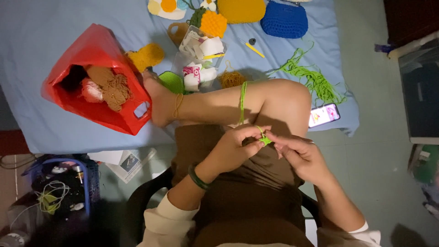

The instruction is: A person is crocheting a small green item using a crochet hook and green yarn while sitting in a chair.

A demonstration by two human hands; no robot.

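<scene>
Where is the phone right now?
The lit phone lies on the blue bedsheet right of the raised knee, below the loose green yarn.

The light is dim and uneven. It falls brightest on the blue bedsheet (55, 27) at the top and on the red plastic bag (98, 73), whose glossy skin shows soft glare. The raised leg (228, 103) casts a dark shadow on the sheet beneath it. The lower corners sink into near black, and the chair (146, 192) is barely readable. A lit phone screen (323, 114) glows and looks overexposed. Detail is soft and grainy throughout, with slight stretching toward the edges.
</scene>
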